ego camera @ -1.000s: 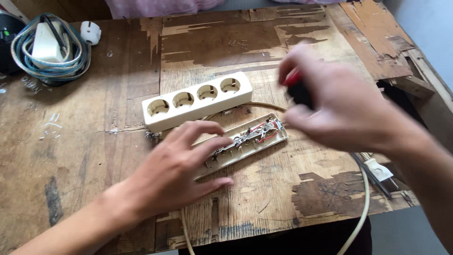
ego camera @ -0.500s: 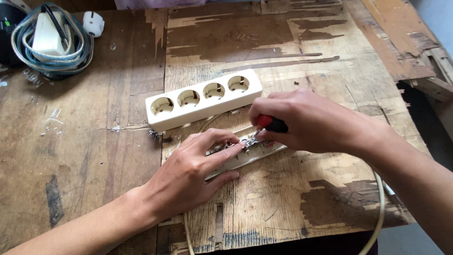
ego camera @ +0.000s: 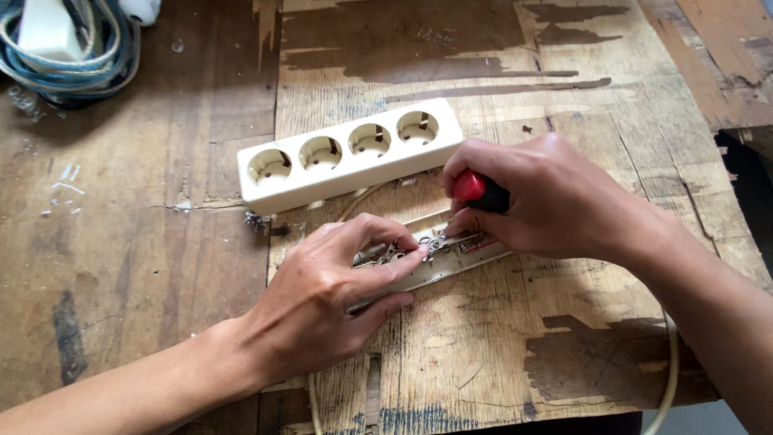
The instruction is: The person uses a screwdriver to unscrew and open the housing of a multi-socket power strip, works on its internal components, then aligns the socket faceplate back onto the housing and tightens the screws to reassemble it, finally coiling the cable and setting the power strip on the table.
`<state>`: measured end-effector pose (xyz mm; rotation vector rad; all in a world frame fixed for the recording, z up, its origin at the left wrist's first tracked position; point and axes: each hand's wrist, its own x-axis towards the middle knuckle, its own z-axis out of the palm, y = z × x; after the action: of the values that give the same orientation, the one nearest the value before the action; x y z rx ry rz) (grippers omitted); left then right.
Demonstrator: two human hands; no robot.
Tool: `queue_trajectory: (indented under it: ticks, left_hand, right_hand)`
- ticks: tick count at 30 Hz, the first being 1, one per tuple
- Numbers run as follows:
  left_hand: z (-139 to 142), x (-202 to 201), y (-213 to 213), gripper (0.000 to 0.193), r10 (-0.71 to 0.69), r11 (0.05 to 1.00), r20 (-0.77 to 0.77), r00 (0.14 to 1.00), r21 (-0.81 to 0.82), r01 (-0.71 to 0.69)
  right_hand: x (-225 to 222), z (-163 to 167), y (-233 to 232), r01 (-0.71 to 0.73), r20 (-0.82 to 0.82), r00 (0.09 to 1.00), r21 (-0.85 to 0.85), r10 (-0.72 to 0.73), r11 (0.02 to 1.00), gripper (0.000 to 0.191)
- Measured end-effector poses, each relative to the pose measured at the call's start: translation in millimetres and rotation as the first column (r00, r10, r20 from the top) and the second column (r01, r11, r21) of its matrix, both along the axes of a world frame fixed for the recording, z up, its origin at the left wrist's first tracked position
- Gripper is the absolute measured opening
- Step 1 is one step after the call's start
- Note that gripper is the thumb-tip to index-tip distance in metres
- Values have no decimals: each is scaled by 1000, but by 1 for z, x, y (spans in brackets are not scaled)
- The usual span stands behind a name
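While my left hand (ego camera: 322, 302) pinned the base (ego camera: 439, 262) mid-frame | right hand (ego camera: 547, 201) gripped screwdriver (ego camera: 477, 190) | contacts looked fragile, so I'd hold the rim.

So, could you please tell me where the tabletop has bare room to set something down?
Bare wood lies left of the socket cover, below the coiled cable, and beyond the cover toward the table's far edge. It is crowded in the middle, where the left hand and right hand with the screwdriver work on the strip base.
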<state>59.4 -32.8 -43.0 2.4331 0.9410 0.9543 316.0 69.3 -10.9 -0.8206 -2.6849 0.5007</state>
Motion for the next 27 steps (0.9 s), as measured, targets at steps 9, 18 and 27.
queue_trajectory:
  ticks: [9,18,27]
  left_hand:
    - [4,0,-1,38,6,1000,-42,999,-22,-7]
    - [5,0,-1,38,4,1000,-59,998,1,-4]
    - [9,-1,-1,43,-4,1000,-91,996,-14,3]
  right_hand:
    - [-3,4,-5,14,-34,999,59,-12,998,29]
    - [-8,4,-8,33,-59,998,72,-28,997,28]
    - [-11,5,-9,32,-62,998,76,-27,997,27]
